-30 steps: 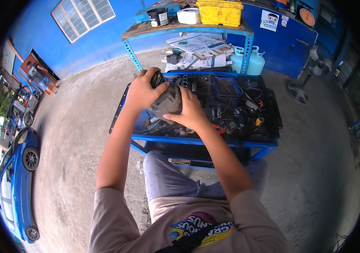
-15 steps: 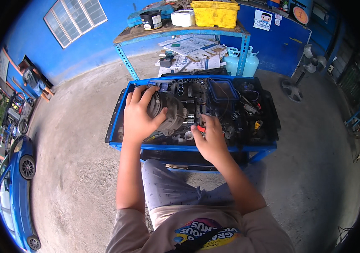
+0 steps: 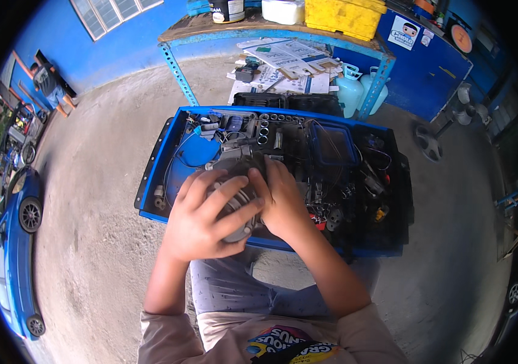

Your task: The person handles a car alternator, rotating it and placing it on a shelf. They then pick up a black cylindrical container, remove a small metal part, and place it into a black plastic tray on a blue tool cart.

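A grey metal compressor (image 3: 240, 203) with a dark round pulley is lifted over the front middle of a blue tool tray (image 3: 157, 216). My left hand (image 3: 204, 221) wraps its left and near side with the fingers spread across it. Against its right side, my right hand (image 3: 284, 203) closes with the thumb laid over the top. Much of the part is hidden behind my fingers. Just right of my right wrist lies something red (image 3: 317, 223), partly covered by my forearm.
Sockets (image 3: 263, 134), a blue-rimmed clear container (image 3: 333, 144) and loose tools fill the tray. Behind it, a workbench (image 3: 277, 35) carries a yellow box (image 3: 340, 18); light-blue gas cylinders (image 3: 348, 91) stand below. A person (image 3: 50, 85) and a blue car (image 3: 16, 242) are at far left.
My right hand has left the red thing in the tray and closed on the compressor's right side. The compressor has come nearer and turned, uncovering the tray's blue bottom at left.
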